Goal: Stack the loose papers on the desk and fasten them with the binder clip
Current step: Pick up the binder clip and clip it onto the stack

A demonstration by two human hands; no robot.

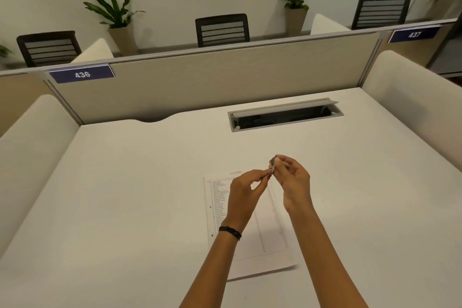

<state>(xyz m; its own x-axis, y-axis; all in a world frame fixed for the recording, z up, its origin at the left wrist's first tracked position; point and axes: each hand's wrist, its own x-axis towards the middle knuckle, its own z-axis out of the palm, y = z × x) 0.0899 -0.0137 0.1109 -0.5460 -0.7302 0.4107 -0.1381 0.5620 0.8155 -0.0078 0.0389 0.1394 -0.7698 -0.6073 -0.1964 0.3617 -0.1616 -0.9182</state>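
Note:
A stack of printed papers [268, 240] lies flat on the white desk [125, 195], squared up, with a printed list on the top sheet. Above its far end both hands hold a small binder clip [272, 166] in the air. My right hand [293, 184] pinches the clip's dark body between thumb and forefinger. My left hand [243, 194], with a dark bracelet at the wrist, pinches the clip's wire handle from the left. The clip is apart from the papers. My forearms hide the middle of the stack.
An open cable tray [285, 115] is set into the desk's far side. A beige partition [212, 82] with a 436 label closes the back, and padded side panels [412, 97] flank the desk. Chairs and potted plants stand beyond.

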